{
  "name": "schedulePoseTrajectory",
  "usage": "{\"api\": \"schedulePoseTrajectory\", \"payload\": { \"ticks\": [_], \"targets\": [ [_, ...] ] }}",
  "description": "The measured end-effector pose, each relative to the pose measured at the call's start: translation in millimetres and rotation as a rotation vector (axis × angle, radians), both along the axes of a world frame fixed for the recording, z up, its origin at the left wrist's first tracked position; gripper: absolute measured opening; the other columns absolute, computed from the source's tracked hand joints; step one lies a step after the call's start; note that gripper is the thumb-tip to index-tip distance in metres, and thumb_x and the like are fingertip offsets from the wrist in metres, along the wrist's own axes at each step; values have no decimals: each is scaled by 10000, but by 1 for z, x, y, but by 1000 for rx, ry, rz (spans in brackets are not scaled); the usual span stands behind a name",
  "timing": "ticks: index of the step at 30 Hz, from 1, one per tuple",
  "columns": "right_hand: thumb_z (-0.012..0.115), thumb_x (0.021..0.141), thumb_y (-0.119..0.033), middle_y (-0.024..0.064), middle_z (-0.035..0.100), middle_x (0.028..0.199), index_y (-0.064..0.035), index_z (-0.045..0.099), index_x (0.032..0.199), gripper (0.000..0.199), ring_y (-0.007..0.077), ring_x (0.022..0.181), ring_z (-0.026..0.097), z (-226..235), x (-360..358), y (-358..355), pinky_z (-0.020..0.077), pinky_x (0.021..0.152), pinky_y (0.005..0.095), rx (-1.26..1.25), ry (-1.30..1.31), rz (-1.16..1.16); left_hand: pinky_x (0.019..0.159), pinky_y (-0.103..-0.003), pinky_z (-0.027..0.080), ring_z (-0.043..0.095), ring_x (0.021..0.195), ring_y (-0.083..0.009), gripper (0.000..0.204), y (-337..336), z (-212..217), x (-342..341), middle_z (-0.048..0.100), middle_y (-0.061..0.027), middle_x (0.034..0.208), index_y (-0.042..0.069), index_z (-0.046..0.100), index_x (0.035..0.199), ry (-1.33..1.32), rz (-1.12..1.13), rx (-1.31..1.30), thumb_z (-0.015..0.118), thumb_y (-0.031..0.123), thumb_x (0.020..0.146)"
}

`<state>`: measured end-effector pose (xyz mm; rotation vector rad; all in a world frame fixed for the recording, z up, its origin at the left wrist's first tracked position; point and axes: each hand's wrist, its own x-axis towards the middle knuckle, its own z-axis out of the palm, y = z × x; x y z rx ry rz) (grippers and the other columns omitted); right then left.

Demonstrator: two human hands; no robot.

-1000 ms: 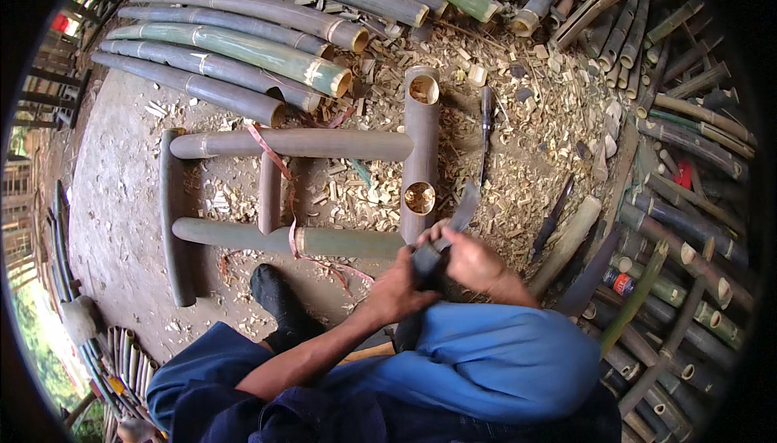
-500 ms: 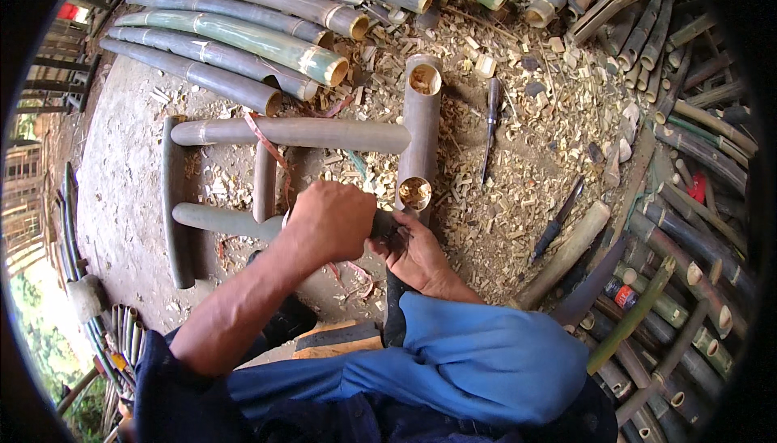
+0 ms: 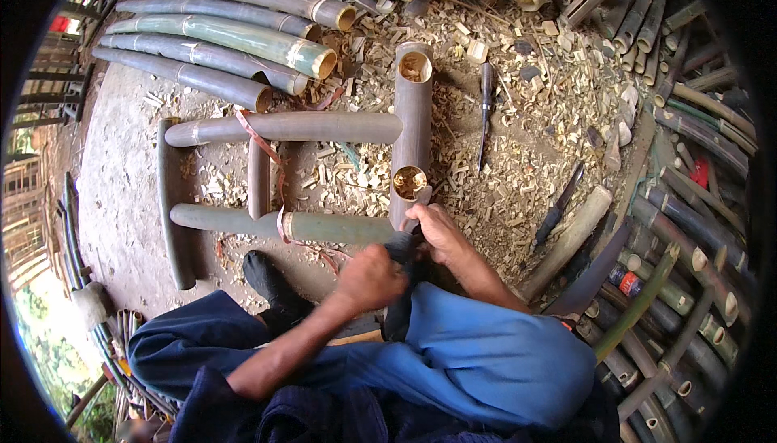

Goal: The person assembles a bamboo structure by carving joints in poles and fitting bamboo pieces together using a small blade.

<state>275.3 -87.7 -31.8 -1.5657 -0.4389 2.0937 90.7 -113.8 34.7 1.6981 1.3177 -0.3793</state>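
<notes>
We note the left grip (image 3: 370,279) has dropped back from over the bamboo frame (image 3: 295,127) to its near right corner, fisted round a dark tool (image 3: 400,245), right grip (image 3: 439,235) pinching its far end, apparently steadying it two-handed.

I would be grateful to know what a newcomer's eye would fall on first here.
Most likely the bamboo frame left of centre, with two round openings in its thick right-hand crosspiece. At that crosspiece's lower end, the left hand and right hand meet at a dark-handled tool. Long bamboo poles lie side by side at upper left.
</notes>
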Motion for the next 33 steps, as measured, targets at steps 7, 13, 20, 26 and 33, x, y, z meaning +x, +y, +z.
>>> {"api": "schedulePoseTrajectory", "payload": {
  "ticks": [7, 13, 20, 26, 33],
  "targets": [
    [534, 860, -347, 117, 647, 701, 11, 693, 770, 402, 241, 687, 605, 0, 6, -4, 475, 659, 398, 125, -331, 93, 847, -541, 558, 694, 949, -498, 535, -25, 15, 49, 691, -359, 982, -118, 584, 1078, -74, 507, -117, 761, 307, 806],
    [610, 916, -332, 109, 657, 852, -43, 663, 882, 296, 205, 751, 624, 25, -23, -5, 489, 471, 370, 52, -259, 134, 863, -494, 550, 719, 950, -392, 527, -26, 10, -8, 724, -272, 961, -39, 644, 1104, -90, 538, -166, 806, 329, 763],
    [593, 988, -281, 99, 687, 950, -45, 661, 1006, 246, 229, 871, 699, 7, -53, 36, 600, 575, 413, 11, 157, -203, 752, -433, 589, 747, 775, -318, 422, 88, 49, -36, 745, -181, 817, 25, 780, 909, 313, 369, 149, 868, 263, 572],
    [607, 1021, -268, 110, 706, 1032, -39, 654, 1104, 249, 223, 865, 707, 3, -45, 28, 629, 724, 438, 40, 583, -660, 708, -468, 577, 752, 760, -357, 105, 129, 82, 2, 726, -206, 756, 25, 738, 775, 282, -84, 557, 728, 123, 741],
    [626, 1033, -289, 60, 704, 1135, -62, 640, 1187, 275, 195, 928, 699, 17, -41, 23, 608, 842, 446, -112, 843, -868, 720, -416, 515, 715, 780, -287, 70, 128, 98, 60, 721, -80, 781, 95, 729, 793, 415, -634, 723, 750, 142, 745]
  ]
}}
